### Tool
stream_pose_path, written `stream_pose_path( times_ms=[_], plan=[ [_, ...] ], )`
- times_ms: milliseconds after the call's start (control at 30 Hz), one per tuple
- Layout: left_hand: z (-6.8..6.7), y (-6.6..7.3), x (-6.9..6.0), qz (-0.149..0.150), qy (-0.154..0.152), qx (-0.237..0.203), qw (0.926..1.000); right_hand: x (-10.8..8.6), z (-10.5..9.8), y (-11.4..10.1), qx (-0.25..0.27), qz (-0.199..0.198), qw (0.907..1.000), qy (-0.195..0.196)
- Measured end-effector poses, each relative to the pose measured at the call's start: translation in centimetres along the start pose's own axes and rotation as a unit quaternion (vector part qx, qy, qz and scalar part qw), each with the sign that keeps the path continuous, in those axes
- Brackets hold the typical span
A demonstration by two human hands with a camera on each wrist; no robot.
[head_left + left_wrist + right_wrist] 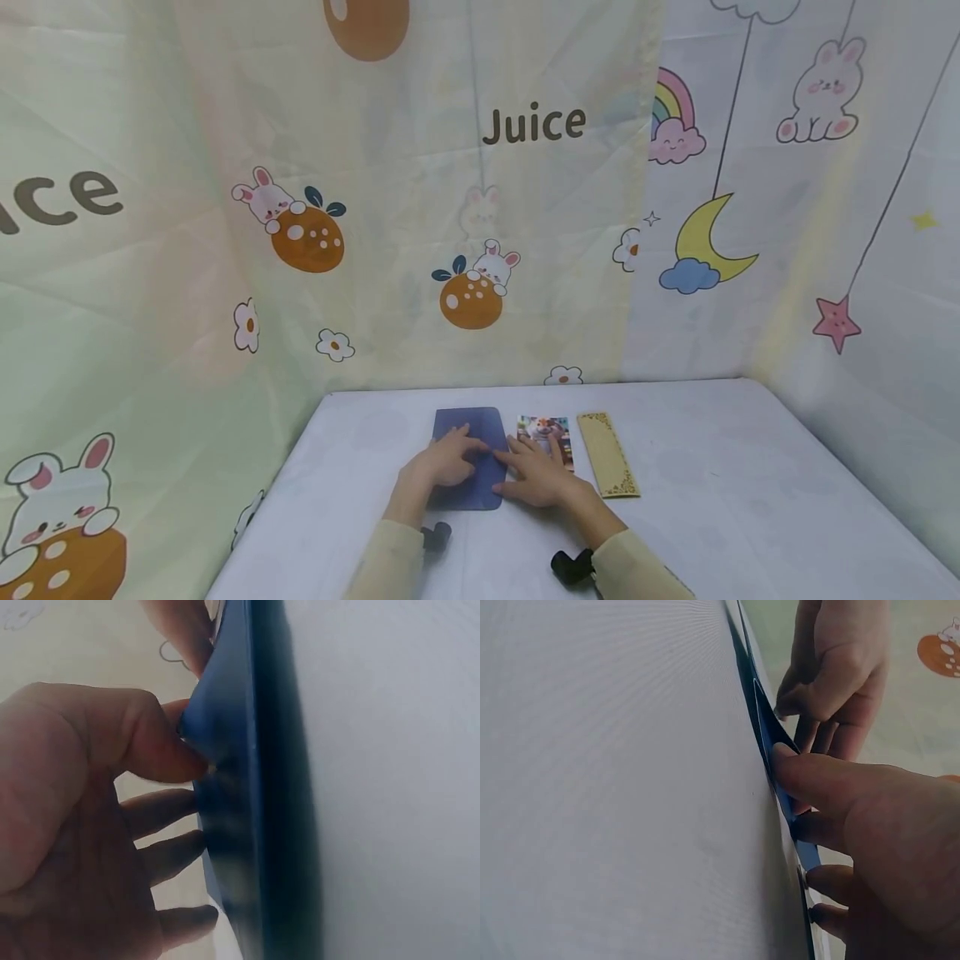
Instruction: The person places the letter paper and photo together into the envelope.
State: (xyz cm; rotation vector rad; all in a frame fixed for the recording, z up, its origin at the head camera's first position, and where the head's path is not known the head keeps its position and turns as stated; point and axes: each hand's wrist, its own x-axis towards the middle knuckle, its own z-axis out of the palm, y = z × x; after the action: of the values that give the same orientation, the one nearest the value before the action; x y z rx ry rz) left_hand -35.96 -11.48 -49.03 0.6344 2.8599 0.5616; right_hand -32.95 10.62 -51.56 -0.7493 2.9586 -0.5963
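A dark blue, flat booklet-like item (468, 494) lies on the white table. My left hand (444, 460) rests over its middle with fingers spread; in the left wrist view, the left thumb and fingertips touch the blue surface (225, 697). At its right edge is my right hand (542, 477), index finger reaching toward the left fingers and thumb by the edge. The right wrist view has the right thumb against a slightly raised blue edge (769, 724), other fingers extended beyond it. Under the right fingers, a colourful picture card (534, 427) is partly covered.
Right of the card lies a gold, patterned rectangular strip (609, 457). Black devices are at both wrists, one below the right wrist (572, 569). Printed fabric (555, 250) with rabbits and oranges hangs behind and beside the white table (720, 475).
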Motion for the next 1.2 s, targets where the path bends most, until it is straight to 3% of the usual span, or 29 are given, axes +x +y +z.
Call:
stream_pose_path(
  times_ms=[167, 433, 700, 1200],
  plan=[
    [-0.1, 0.1, 0.2, -0.013, 0.013, -0.011, 0.9998, 0.1, 0.0, 0.0, -0.007, 0.002, 1.0000, -0.001],
    [0.5, -0.1, 0.5, 0.007, 0.041, 0.009, 0.9991, 0.1, 0.2, 0.2, -0.015, 0.003, 0.9998, -0.008],
    [0.4, 0.2, 0.3, -0.015, 0.047, 0.001, 0.9988, 0.1, 0.3, 0.1, -0.022, 0.006, 0.9997, -0.013],
    [-1.6, -0.7, -0.4, 0.042, 0.049, -0.041, 0.9971, 0.1, -0.1, -0.2, -0.020, 0.010, 0.9997, 0.005]
  ],
)
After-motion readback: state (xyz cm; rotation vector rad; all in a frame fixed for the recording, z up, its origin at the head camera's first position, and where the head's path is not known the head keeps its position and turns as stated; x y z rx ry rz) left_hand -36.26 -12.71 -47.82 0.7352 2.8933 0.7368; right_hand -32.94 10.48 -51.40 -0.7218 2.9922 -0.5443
